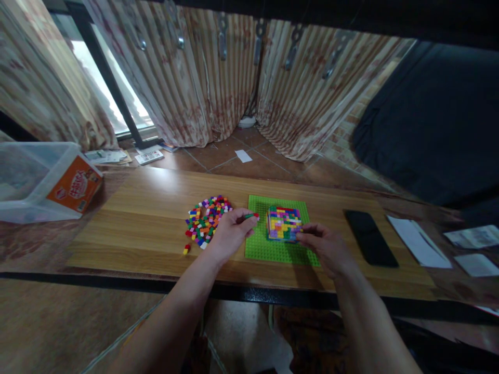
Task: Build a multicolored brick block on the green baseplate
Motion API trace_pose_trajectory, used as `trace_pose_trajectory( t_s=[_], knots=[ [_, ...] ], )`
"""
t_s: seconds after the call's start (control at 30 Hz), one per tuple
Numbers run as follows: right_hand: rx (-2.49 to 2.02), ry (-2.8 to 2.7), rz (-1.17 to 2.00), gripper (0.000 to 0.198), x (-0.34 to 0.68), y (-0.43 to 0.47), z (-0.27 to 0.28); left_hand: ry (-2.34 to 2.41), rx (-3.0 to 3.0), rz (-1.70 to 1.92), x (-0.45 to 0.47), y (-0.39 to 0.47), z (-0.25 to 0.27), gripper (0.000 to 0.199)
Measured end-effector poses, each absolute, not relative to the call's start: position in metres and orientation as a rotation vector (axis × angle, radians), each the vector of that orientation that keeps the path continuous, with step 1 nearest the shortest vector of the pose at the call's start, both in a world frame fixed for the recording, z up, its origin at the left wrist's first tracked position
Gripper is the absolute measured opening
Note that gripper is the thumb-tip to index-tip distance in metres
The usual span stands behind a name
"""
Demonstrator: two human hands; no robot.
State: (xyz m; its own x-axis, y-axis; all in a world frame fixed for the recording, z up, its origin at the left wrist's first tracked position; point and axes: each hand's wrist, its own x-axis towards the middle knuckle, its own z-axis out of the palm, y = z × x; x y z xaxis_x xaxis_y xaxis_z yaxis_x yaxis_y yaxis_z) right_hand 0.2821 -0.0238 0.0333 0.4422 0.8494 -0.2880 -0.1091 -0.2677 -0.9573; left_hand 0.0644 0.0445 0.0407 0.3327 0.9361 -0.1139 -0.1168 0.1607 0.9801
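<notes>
My left hand (233, 228) is closed in a pinch on small toy bricks (251, 215), one green and one red at its tip. It hovers over the left part of a green studded baseplate (257, 249). On that baseplate stands a block built of many coloured bricks (284, 224), with yellow, purple, blue and red on top. My right hand (325, 244) has its thumb and fingers closed at the block's right side; the exact contact is partly hidden. Left of the baseplate lies a pile of loose toy bricks (206, 221), partly behind my left hand.
A red and yellow brick pair (186, 249) lies apart from the pile. On the wooden board (128, 223), a black phone (370, 238) lies at the right, beside white paper (419, 241). A clear plastic bin (35, 182) stands at far left. Striped curtains (187, 78) hang behind.
</notes>
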Motion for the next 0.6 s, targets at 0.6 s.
trace_pose_trajectory(
  t_s=[0.6],
  knots=[
    [-1.508,-0.869,0.691,0.025,0.267,-0.023,0.046,0.859,1.051,0.855,0.069,0.037,0.045,0.019]
  ],
)
